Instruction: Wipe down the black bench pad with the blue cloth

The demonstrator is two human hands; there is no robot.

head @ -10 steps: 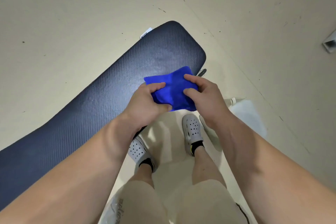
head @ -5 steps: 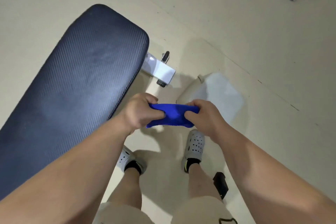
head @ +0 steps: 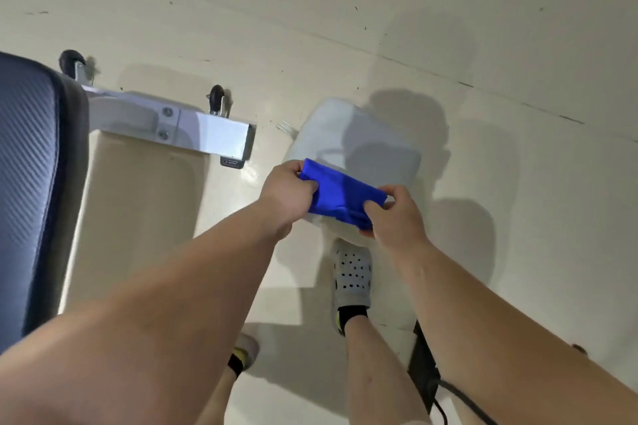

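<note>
The blue cloth (head: 340, 197) is folded and held in the air between both hands, over the floor and well right of the bench. My left hand (head: 288, 195) pinches its upper left end. My right hand (head: 397, 217) grips its lower right end. The black bench pad (head: 31, 183) with its ribbed texture fills the far left edge of the view, apart from the cloth and both hands.
The bench's white metal foot bar (head: 193, 129) with two small black wheels sticks out to the right of the pad. A white plastic container (head: 355, 141) lies on the cream floor under the cloth. My feet in grey perforated shoes (head: 351, 272) stand below; a black device with a cable (head: 426, 369) lies lower right.
The cloth has left the pad and is now folded and held over the floor. The view has swung right, so the pad has slid to the far left edge.
</note>
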